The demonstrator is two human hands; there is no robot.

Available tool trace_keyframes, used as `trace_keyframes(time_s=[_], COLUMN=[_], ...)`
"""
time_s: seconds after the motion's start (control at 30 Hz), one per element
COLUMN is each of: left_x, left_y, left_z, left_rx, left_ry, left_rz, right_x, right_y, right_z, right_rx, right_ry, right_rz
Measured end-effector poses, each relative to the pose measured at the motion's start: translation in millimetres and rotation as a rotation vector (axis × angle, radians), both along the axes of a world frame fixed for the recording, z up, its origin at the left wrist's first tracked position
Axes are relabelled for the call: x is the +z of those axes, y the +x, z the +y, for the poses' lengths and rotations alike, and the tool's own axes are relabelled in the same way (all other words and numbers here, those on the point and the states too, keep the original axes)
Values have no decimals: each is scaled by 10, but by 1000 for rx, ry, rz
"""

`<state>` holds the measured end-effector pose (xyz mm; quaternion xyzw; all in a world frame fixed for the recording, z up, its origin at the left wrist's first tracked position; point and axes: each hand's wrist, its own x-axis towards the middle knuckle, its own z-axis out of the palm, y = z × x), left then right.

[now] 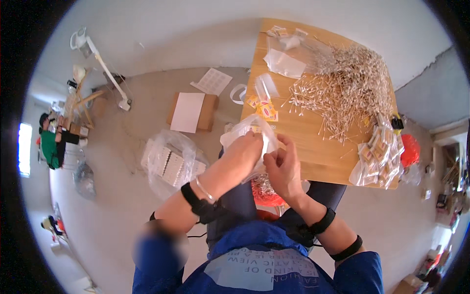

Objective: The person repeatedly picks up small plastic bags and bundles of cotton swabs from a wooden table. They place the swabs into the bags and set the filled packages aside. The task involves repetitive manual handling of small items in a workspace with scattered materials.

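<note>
Over the near left edge of the table, both hands are at a clear plastic bag [236, 135]. My left hand [245, 151] is closed on it, with its fingertips bent down by the bag's upper part. My right hand [285, 171] grips the bag's right side, thumb and fingers curled toward each other. Just beyond the bag lie small yellow-and-white printed packets [266, 109]. A large loose heap of cotton swabs [355, 81] spreads over the right half of the wooden table [304, 159].
Filled clear bags [377, 156] lie at the table's near right corner, beside a red bag [410, 150]. A red bag of swabs [267, 192] sits between my legs. On the floor at left are a cardboard box [208, 112] and a plastic-wrapped bundle [169, 164]. A person in green [49, 147] is far left.
</note>
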<state>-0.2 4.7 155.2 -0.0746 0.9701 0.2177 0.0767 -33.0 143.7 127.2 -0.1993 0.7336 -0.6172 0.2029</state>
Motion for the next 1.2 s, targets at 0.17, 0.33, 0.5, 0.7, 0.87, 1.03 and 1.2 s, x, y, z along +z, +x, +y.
trace_keyframes(time_s=[0.17,0.33,0.5,0.7,0.87,1.03,1.2], left_x=[-565,-594,-762,-1148,-1057,-903,-744], left_y=[-47,-274,-466,-356,-280,-416,-279], left_z=[-238,-233,-275,-450,-508,-394,-380], left_rx=[-235,-257,-154,-180,-190,-251,-222], left_ry=[64,-48,-93,-276,-291,-176,129], left_rz=[268,60,-204,-28,-80,-57,-14], right_x=[86,123,58,91,153,128,-632], right_y=[177,174,152,136,181,-21,-331], right_z=[-80,-103,-179,-182,-187,-17,-86], right_rx=[61,161,194,230,259,280,-52], right_ry=[-67,-90,-225,-316,-349,-175,-96], right_rz=[51,54,14,-17,-26,8,-12])
